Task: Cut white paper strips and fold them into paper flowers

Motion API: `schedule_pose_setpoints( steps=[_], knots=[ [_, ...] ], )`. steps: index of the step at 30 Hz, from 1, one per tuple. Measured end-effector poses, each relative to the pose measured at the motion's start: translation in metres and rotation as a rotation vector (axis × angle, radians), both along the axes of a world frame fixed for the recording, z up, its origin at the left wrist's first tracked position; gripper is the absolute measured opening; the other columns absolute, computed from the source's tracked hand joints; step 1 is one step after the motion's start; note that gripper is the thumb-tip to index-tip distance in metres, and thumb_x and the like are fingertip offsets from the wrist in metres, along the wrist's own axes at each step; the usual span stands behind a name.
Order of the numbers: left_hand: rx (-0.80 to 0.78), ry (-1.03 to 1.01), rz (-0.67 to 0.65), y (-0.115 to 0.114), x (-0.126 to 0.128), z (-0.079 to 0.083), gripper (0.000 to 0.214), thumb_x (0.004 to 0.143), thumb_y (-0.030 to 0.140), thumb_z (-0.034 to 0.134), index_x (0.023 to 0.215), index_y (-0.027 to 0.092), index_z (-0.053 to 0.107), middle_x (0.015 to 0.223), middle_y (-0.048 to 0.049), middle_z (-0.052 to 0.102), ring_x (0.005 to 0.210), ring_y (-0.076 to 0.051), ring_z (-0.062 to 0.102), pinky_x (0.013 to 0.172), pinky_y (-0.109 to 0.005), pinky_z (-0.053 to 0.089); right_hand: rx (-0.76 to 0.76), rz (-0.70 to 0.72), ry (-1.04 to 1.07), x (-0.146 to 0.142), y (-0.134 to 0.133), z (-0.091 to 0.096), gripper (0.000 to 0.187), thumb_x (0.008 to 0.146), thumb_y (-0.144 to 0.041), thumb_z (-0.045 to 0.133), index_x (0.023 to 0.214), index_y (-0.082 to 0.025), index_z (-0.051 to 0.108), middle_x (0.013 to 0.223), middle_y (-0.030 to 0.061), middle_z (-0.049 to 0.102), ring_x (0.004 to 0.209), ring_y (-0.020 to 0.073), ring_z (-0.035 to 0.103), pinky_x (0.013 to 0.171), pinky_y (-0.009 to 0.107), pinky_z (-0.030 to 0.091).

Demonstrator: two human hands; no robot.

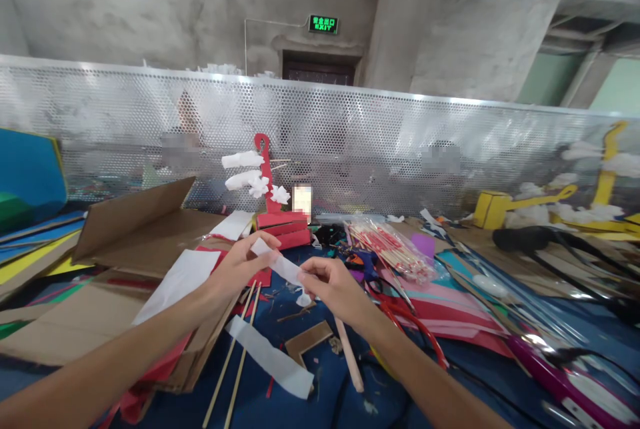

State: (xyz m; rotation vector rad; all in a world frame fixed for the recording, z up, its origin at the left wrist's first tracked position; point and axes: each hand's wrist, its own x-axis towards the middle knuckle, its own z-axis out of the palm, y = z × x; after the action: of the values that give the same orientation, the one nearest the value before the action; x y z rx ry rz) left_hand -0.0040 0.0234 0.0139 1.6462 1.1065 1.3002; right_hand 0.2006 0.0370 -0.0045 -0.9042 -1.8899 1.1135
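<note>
A short strip of white paper (284, 266) stretches between my two hands above the blue table. My left hand (250, 257) pinches its upper left end, and my right hand (330, 282) pinches the lower right end. Below them a longer white paper strip (270, 355) lies beside two thin wooden sticks (239, 355). A thicker wooden rod (349, 355) rests under my right forearm. Behind my hands stands a red cardboard piece (269, 182) with a hooked top, white paper rolls and crumpled white paper flowers on it.
Folded brown cardboard (145, 229) and a white sheet (177, 282) lie at left. To the right are a plastic bag of red-and-white sticks (393, 249), red-handled scissors (425, 332), a purple tool (565, 382) and yellow cardboard pieces (493, 210). A perforated metal panel (340, 142) closes off the back.
</note>
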Motion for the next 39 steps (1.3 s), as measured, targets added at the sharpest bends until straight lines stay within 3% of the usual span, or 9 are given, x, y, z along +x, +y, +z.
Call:
schedule_pose_setpoints(
  steps=[5, 10, 14, 21, 23, 26, 27, 31, 39],
  knots=[
    [0.060, 0.206, -0.061, 0.004, -0.014, 0.007, 0.024, 0.074, 0.034, 0.063, 0.096, 0.022, 0.062, 0.082, -0.0017, 0.065, 0.065, -0.015, 0.055, 0.062, -0.024, 0.040, 0.021, -0.029, -0.032, 0.003, 0.002, 0.002, 0.019, 0.081, -0.031, 0.056, 0.082, -0.015, 0.066, 0.063, 0.0000, 0.058, 0.055, 0.0103, 0.051, 0.053, 0.020, 0.039],
    [-0.034, 0.251, -0.258, 0.008, -0.017, -0.001, 0.034, 0.075, 0.036, 0.065, 0.105, 0.022, 0.060, 0.088, -0.0052, 0.067, 0.076, -0.018, 0.060, 0.069, -0.027, 0.044, 0.090, -0.071, -0.074, 0.005, 0.000, 0.006, 0.018, 0.080, -0.030, 0.057, 0.079, -0.014, 0.066, 0.061, -0.0011, 0.057, 0.055, 0.0100, 0.049, 0.052, 0.020, 0.036],
    [-0.074, 0.277, -0.316, 0.003, -0.008, -0.008, 0.042, 0.075, 0.041, 0.065, 0.112, 0.022, 0.059, 0.087, -0.0062, 0.066, 0.074, -0.018, 0.059, 0.065, -0.026, 0.043, 0.117, -0.016, -0.106, 0.005, -0.001, 0.004, 0.019, 0.081, -0.030, 0.057, 0.079, -0.014, 0.067, 0.063, -0.0009, 0.058, 0.056, 0.0100, 0.050, 0.051, 0.020, 0.037],
    [-0.083, 0.297, -0.336, 0.000, 0.000, -0.009, 0.029, 0.079, 0.047, 0.059, 0.074, 0.018, 0.061, 0.060, 0.0024, 0.052, 0.053, -0.010, 0.043, 0.052, -0.022, 0.030, 0.114, 0.021, -0.148, 0.005, -0.001, 0.003, 0.022, 0.084, -0.033, 0.055, 0.083, -0.014, 0.065, 0.066, 0.0004, 0.058, 0.057, 0.0109, 0.052, 0.053, 0.021, 0.039],
    [-0.137, 0.267, -0.358, -0.001, 0.001, -0.007, 0.029, 0.078, 0.047, 0.060, 0.073, 0.018, 0.061, 0.059, 0.0025, 0.052, 0.053, -0.010, 0.043, 0.052, -0.022, 0.030, 0.200, 0.001, -0.167, 0.005, -0.004, 0.005, 0.023, 0.082, -0.035, 0.059, 0.096, -0.016, 0.062, 0.075, 0.0012, 0.060, 0.064, 0.0121, 0.055, 0.058, 0.022, 0.042],
    [-0.230, 0.197, -0.396, -0.005, 0.002, -0.003, 0.028, 0.075, 0.045, 0.063, 0.073, 0.018, 0.062, 0.061, 0.0013, 0.055, 0.054, -0.011, 0.045, 0.054, -0.023, 0.031, 0.459, 0.015, -0.239, 0.004, -0.011, 0.007, 0.051, 0.068, -0.035, 0.075, 0.113, -0.023, 0.053, 0.102, 0.0040, 0.060, 0.089, 0.0179, 0.056, 0.078, 0.029, 0.044],
    [-0.264, 0.169, -0.403, -0.008, 0.003, -0.001, 0.027, 0.074, 0.045, 0.063, 0.073, 0.018, 0.063, 0.061, 0.0010, 0.056, 0.054, -0.011, 0.045, 0.053, -0.023, 0.031, 0.549, 0.049, -0.281, 0.003, -0.013, 0.008, 0.051, 0.068, -0.033, 0.076, 0.112, -0.023, 0.053, 0.107, 0.0044, 0.058, 0.094, 0.0190, 0.055, 0.082, 0.030, 0.043],
    [-0.383, 0.110, -0.421, -0.016, 0.006, 0.003, 0.028, 0.071, 0.045, 0.066, 0.075, 0.018, 0.065, 0.059, 0.0013, 0.054, 0.049, -0.010, 0.041, 0.048, -0.023, 0.028, 0.803, 0.121, -0.437, 0.004, -0.014, 0.007, 0.023, 0.083, -0.016, 0.058, 0.105, -0.022, 0.055, 0.105, 0.0054, 0.056, 0.100, 0.0183, 0.052, 0.088, 0.031, 0.041],
    [-0.405, 0.176, -0.426, -0.012, -0.002, 0.006, 0.027, 0.074, 0.045, 0.064, 0.081, 0.019, 0.064, 0.056, 0.0039, 0.048, 0.045, -0.008, 0.034, 0.044, -0.021, 0.027, 0.923, 0.114, -0.471, 0.013, -0.004, 0.008, 0.018, 0.094, -0.022, 0.046, 0.100, -0.021, 0.062, 0.100, 0.0056, 0.060, 0.094, 0.0168, 0.055, 0.088, 0.031, 0.041]
  ],
)
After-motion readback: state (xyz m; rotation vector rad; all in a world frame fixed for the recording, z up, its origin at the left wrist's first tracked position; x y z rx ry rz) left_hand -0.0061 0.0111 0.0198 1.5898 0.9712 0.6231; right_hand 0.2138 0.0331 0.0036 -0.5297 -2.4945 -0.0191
